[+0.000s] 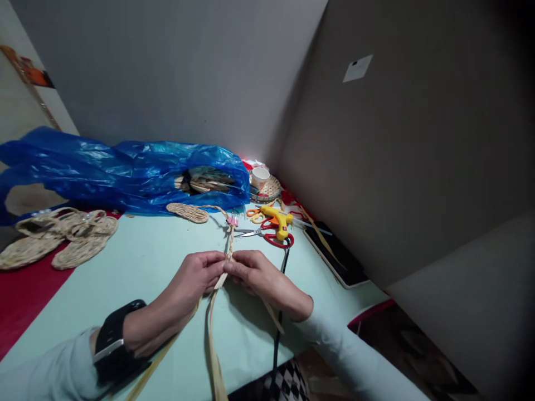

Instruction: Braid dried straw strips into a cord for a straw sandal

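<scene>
A pale straw braid (231, 239) runs toward me from a pink binder clip (232, 221) at the middle of the table. My left hand (204, 271) pinches the braid's near end from the left. From the other side, my right hand (254, 270) is closed on the same spot, its thumb against the strands. Loose flat straw strips (214, 356) trail below both hands to the table's front edge. Beyond the clip, the braid joins a small woven sole (188, 212). Fingertips on the far side of the braid are partly hidden.
Red-handled scissors (267, 231) and a yellow glue gun (279, 220) lie right of the braid, its black cord running forward. A blue plastic bag (125, 172) holds straw at the back. Woven sandals (83, 239) sit left, a dark tablet (338, 256) right. A paper cup (259, 177) stands behind.
</scene>
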The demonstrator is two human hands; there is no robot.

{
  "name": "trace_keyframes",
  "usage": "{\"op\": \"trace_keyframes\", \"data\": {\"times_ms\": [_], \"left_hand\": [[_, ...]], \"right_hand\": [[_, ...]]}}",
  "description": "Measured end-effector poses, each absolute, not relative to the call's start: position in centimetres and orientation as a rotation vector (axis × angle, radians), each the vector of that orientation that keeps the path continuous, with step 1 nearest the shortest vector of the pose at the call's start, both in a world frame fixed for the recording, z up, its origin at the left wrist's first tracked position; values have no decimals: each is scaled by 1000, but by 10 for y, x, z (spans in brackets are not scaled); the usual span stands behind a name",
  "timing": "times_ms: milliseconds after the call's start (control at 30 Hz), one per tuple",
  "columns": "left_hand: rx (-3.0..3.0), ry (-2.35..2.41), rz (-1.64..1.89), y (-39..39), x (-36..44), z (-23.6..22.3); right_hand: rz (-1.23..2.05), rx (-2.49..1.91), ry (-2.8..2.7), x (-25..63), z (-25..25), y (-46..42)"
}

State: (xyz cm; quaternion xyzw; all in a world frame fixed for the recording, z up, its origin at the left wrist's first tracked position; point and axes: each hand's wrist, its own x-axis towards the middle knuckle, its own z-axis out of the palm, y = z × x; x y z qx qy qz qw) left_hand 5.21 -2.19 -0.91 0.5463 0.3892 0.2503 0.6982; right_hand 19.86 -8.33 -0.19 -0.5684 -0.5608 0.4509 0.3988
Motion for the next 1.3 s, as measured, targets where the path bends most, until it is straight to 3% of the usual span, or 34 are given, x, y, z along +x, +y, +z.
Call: {"op": "trace_keyframes", "data": {"times_ms": [500, 633, 767, 1000, 1300], "left_hand": [[1479, 891, 544, -30, 45, -10], [1812, 917, 480, -30, 36, 1], [2082, 1049, 485, -29, 33, 9], [2019, 1109, 530, -39, 35, 13], [2435, 948, 707, -57, 38, -2]], "right_hand": [[911, -1575, -1299, 192, -12, -94], [894, -1570, -1260, 190, -10, -96], [937, -1512, -1210, 188, -10, -97], [1062, -1344, -1096, 184, -12, -98], [1092, -1328, -1086, 192, -11, -97]]}}
